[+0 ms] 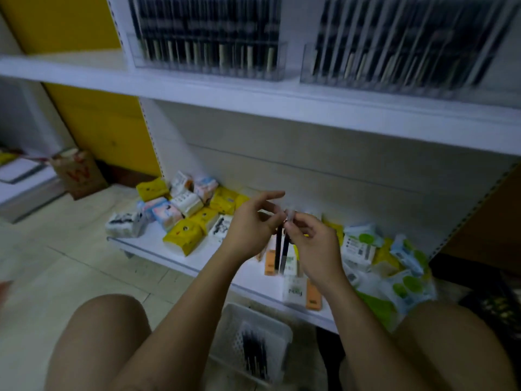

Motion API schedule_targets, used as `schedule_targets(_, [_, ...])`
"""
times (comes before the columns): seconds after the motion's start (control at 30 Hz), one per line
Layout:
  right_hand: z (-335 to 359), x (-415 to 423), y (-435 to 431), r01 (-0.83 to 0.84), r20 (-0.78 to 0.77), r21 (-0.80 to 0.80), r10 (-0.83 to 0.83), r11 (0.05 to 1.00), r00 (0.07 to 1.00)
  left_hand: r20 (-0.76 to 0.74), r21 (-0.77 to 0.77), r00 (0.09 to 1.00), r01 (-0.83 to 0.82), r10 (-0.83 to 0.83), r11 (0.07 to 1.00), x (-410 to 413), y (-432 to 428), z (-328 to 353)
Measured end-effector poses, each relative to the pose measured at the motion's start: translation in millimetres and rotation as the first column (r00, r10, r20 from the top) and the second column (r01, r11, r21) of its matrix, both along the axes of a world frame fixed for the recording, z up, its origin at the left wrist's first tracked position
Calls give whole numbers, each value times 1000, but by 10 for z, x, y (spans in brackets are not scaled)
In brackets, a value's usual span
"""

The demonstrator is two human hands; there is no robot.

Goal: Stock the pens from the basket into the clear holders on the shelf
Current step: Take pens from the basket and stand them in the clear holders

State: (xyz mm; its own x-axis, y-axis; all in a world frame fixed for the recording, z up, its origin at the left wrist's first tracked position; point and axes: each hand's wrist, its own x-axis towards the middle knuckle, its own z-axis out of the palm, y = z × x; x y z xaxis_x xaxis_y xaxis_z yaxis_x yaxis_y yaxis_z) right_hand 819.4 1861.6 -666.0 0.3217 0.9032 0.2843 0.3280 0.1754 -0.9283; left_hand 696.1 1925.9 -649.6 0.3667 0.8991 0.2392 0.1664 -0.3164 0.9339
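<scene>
My right hand [313, 244] pinches the tops of two slim dark pens [282, 249], which hang straight down from it. My left hand [251, 224], index finger stretched out, meets those tops, but blur hides whether it grips them. Below my hands sits the white perforated plastic basket [228, 320], holding a heap of black pens [255, 351]. Above my hands, the clear acrylic holders [208, 66] stand on the white shelf [253, 100].

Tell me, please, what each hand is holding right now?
Left hand: by the dark pens, grip cannot be told.
Right hand: holding the dark pens.
</scene>
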Motion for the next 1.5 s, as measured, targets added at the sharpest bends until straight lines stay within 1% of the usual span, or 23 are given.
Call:
schedule_targets(0.17, [600, 312, -21, 28, -19, 170, -25, 985, 1000, 60, 148, 993, 94, -104, 985, 263, 19, 606])
schedule_targets(0.33, [1153, 591, -156, 12, 50, 300, -29, 954, 998, 109, 305, 976, 148, -189, 941, 487, -60, 1181])
schedule_targets(0.4, [1329, 682, -195, 21, 78, 355, -52, 935, 996, 127, 337, 968, 163, -216, 927, 571, -77, 1373])
schedule_targets(0.57, [1823, 964, -310, 64, 42, 490, -97, 869, 994, 135, 423, 956, 181, -259, 888, 842, -113, 1863])
schedule_targets(0.67, [2115, 1170, -352, 104, 47, 546, -154, 832, 987, 140, 482, 948, 188, -287, 856, 1032, -147, 2168])
schedule_targets(0.73, [2298, 1306, -370, 106, 50, 576, -164, 811, 985, 133, 506, 940, 208, -314, 837, 1160, -159, 2361])
schedule_targets(0.87, [2633, 1585, -395, 125, 82, 611, -220, 781, 972, 150, 526, 926, 221, -345, 822, 1416, -166, 2691])
schedule_targets(1.0, [2865, 1911, -335, 207, 107, 625, -345, 753, 932, 185, 523, 934, 170, -306, 835, 1682, -135, 2920])
schedule_targets(1.07, [2928, 2051, -292, 248, 112, 624, -399, 741, 910, 169, 527, 938, 174, -303, 832, 1810, -94, 2983])
schedule_targets(1.13, [2958, 2161, -242, 277, 122, 620, -439, 734, 890, 121, 540, 948, 187, -295, 821, 1929, -51, 3018])
schedule_targets(1.3, [3000, 2322, -120, 310, 116, 599, -463, 738, 879, 92, 598, 958, 166, -273, 784, 2146, 33, 3113])
schedule_targets(1.5, [3121, 2407, -24, 305, 75, 609, -436, 733, 897, 153, 615, 957, 103, -247, 782, 2300, 178, 3244])
